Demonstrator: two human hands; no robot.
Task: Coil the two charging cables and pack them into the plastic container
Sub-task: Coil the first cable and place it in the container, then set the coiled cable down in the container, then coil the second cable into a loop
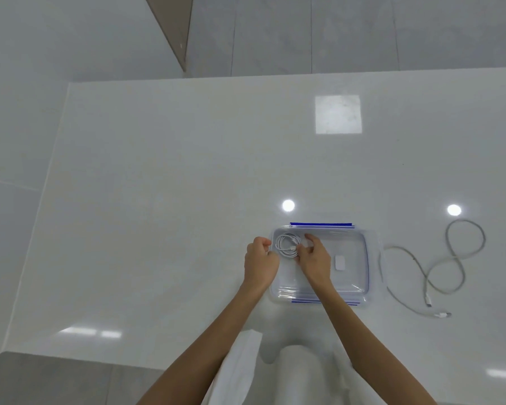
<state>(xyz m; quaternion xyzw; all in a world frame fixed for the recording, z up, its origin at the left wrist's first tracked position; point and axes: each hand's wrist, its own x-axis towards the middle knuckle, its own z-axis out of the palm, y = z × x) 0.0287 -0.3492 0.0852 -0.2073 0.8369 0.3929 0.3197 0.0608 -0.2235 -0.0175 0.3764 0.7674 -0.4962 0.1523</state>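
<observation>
Head view, working outward: both forearms reach out over the worktop (158, 200). The left grip (260, 258) is curled at the left rim of the plastic container (366, 258), can't tell if it's actually holding it. The right grip (313, 257) is pinched on the coiled cable (285, 245), which sits in the container's far-left corner. I'd press the loops flat and let go slowly so they don't spring open, leaving room beside the small white piece (340, 262). The second cable (438, 267) lies loose on the worktop right of the container, not yet coiled.
</observation>
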